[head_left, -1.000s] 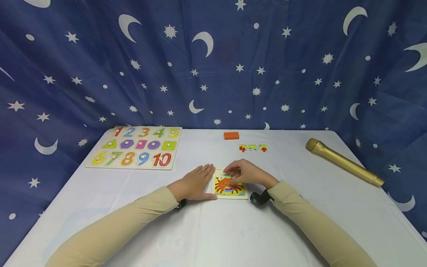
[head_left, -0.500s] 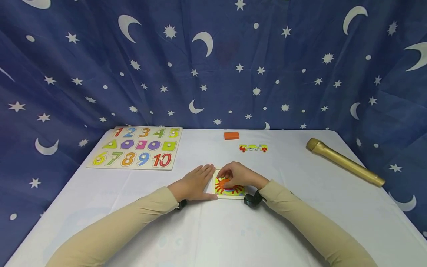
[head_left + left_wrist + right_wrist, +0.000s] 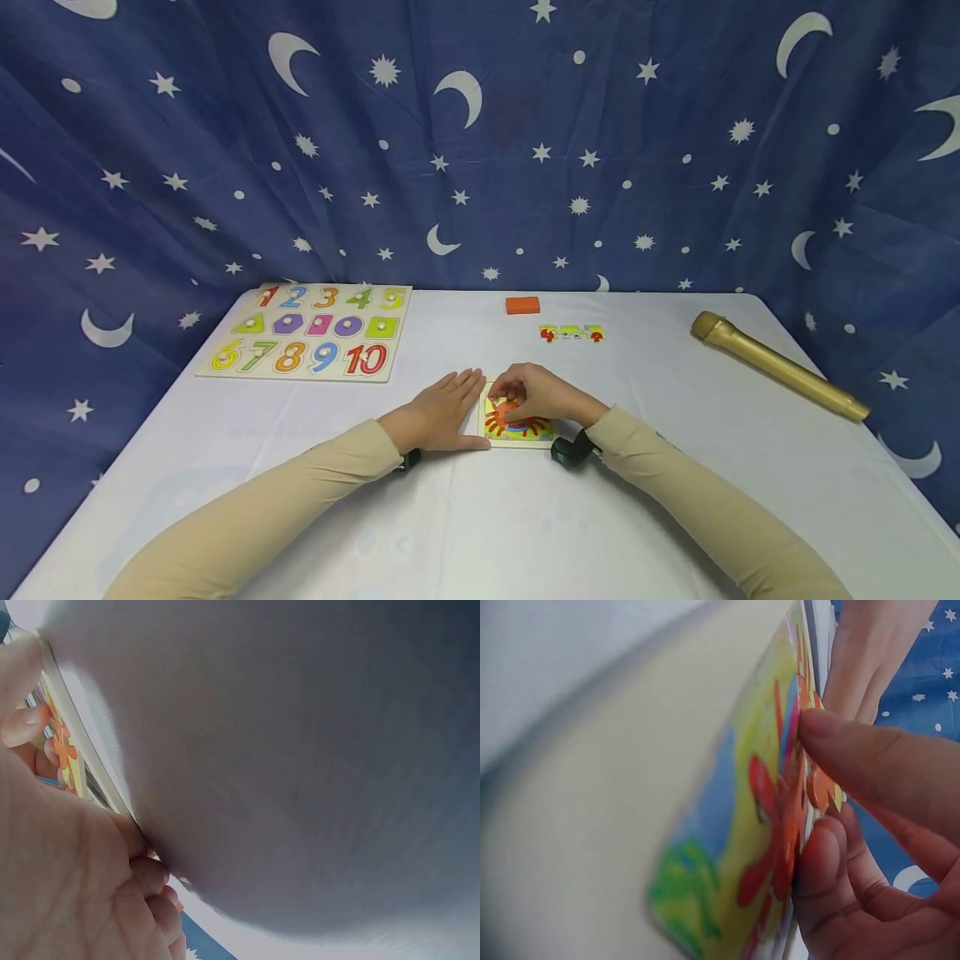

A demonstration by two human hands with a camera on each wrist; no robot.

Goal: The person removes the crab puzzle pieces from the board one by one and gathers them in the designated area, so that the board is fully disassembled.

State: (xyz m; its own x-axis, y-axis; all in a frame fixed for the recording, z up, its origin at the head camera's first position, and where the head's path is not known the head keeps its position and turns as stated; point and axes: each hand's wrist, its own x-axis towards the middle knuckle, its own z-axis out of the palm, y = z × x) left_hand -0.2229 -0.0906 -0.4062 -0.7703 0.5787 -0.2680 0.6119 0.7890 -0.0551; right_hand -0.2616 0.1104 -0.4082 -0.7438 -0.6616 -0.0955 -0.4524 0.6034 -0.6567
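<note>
A small square crab jigsaw puzzle (image 3: 497, 432) in a pale wooden frame lies on the table in front of the person. The left hand (image 3: 442, 412) rests flat along the frame's left edge, its fingers straight and thumb spread at the near corner. Over the upper part of the puzzle, the right hand (image 3: 542, 392) pinches an orange jigsaw piece (image 3: 821, 787) between thumb and fingertips. In the right wrist view that piece stands slightly raised from the picture. The right hand hides the puzzle's upper right part in the head view.
Behind the puzzle lies a row of jigsaw pieces (image 3: 572, 333) with red claws and eyes. An orange block (image 3: 522, 306) is farther back. A number-and-shape peg board (image 3: 303, 333) lies at the back left, a gold microphone (image 3: 780, 366) at the right.
The right hand has shifted left and slightly toward the person, and its fingers have come together on the orange jigsaw piece. Left hand stays in place.
</note>
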